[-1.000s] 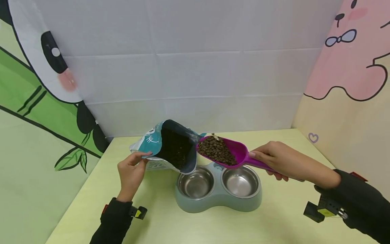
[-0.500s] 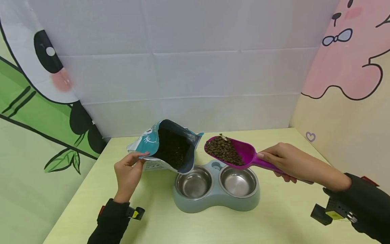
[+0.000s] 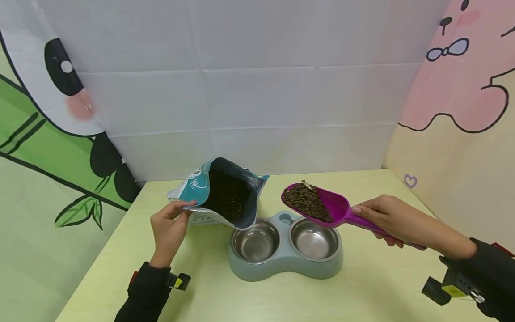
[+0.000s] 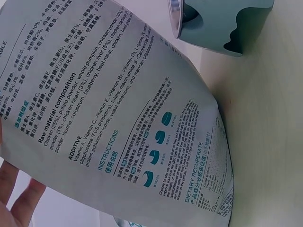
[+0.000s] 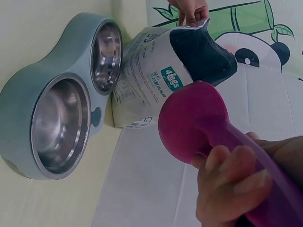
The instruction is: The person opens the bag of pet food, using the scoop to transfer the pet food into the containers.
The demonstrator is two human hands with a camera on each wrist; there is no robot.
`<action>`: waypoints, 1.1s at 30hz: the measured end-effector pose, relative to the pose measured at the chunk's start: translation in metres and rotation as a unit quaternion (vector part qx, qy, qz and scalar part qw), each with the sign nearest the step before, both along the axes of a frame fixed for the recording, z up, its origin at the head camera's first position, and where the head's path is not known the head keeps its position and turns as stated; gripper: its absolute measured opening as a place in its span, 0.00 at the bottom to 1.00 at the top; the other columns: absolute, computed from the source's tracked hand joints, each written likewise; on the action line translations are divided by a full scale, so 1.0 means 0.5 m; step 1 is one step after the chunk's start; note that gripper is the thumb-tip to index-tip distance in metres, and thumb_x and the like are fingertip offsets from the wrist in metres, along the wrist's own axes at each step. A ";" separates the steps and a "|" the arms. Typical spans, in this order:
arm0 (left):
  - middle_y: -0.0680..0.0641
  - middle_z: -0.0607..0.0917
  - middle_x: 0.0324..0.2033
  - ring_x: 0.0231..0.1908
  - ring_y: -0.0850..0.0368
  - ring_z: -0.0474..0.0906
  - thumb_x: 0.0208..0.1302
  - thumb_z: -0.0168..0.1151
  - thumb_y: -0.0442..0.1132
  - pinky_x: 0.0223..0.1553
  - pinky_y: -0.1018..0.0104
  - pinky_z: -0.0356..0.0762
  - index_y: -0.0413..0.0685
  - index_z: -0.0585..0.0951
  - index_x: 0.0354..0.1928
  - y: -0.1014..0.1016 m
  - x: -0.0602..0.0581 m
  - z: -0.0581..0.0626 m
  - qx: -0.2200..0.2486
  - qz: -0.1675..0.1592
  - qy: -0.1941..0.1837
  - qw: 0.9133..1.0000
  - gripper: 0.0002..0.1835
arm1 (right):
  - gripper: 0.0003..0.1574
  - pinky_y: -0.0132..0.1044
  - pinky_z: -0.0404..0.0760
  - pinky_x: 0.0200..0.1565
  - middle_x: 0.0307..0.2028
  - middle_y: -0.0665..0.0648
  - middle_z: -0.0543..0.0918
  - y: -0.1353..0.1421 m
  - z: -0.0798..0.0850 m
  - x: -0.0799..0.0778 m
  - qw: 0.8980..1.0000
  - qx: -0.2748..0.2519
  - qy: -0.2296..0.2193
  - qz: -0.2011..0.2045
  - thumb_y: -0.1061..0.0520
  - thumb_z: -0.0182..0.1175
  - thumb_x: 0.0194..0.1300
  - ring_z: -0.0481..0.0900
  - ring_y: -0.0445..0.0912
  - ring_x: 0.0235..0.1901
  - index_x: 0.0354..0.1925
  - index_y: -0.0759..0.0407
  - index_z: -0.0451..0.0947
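My right hand (image 3: 392,220) grips the handle of a magenta scoop (image 3: 339,205), heaped with brown kibble (image 3: 306,202). In the head view the scoop hangs above and behind the right steel bowl (image 3: 315,241). With thumb and fingers my left hand (image 3: 170,228) pinches the near edge of a teal and white pet food bag (image 3: 193,185). Its mouth is wide and tilted right, with dark kibble inside. Printed text covers the bag's side (image 4: 113,123) in the left wrist view. From below, the right wrist view shows the scoop's underside (image 5: 189,118) and my curled fingers (image 5: 232,184).
A grey-blue double feeder (image 3: 285,268) stands on the pale yellow table (image 3: 209,295). Its left steel bowl (image 3: 257,243) sits just right of and in front of the bag. A white sheet (image 3: 257,98) hangs behind, with cartoon-printed walls on both sides.
My right hand has moved right and slightly down with the loaded scoop, away from the bag's mouth. The left hand and the bag hold nearly still.
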State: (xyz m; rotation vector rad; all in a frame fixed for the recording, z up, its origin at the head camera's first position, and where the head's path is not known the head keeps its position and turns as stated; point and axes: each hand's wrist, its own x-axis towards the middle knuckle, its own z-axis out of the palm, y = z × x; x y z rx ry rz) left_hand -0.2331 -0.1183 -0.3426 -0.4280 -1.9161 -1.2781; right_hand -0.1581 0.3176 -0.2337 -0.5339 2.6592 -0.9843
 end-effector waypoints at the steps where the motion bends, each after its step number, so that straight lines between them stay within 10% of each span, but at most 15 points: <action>1: 0.40 0.83 0.28 0.33 0.51 0.80 0.49 0.58 0.19 0.41 0.77 0.72 0.36 0.80 0.30 0.002 0.001 0.002 -0.001 -0.001 0.003 1.000 0.08 | 0.19 0.39 0.71 0.10 0.13 0.53 0.69 0.004 -0.002 0.000 1.000 -0.001 0.000 0.000 0.48 0.43 0.70 0.66 0.44 0.08 0.46 0.57 0.74; 33: 0.42 0.83 0.28 0.33 0.53 0.80 0.49 0.58 0.19 0.41 0.77 0.72 0.40 0.81 0.31 -0.015 -0.023 -0.027 -0.008 0.016 0.003 1.000 0.11 | 0.18 0.40 0.70 0.07 0.13 0.51 0.70 0.079 -0.087 0.008 0.998 -0.041 -0.041 0.031 0.51 0.40 0.71 0.66 0.41 0.06 0.45 0.56 0.74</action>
